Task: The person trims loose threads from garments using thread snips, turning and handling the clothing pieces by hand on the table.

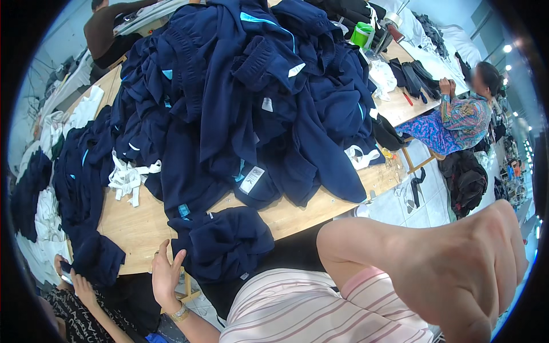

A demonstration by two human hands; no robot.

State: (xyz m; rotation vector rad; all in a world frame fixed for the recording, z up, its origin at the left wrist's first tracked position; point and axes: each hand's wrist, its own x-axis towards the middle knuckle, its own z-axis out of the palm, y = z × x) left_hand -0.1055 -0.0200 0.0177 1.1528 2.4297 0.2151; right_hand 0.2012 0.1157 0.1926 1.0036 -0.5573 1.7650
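A bunched navy garment (231,243) lies at the table's near edge, close to my body. My left hand (166,271) is at its left side, thumb and fingers apart; the thumb appears to touch the cloth, but nothing is gripped. My right hand (463,263) is raised very close to the camera at the lower right, its back toward me and its fingers curled. Whatever it may hold is hidden. Beyond the bunched piece rises a big heap of navy garments (229,103) with ribbed cuffs, light-blue strips and white labels (251,180).
The wooden table (137,231) carries white straps (130,176) at left and more white strips (361,157) at right. A co-worker's hands (80,286) hold navy cloth at lower left. Another person (466,117) sits at right by a green container (361,34); a third (108,31) works at far left.
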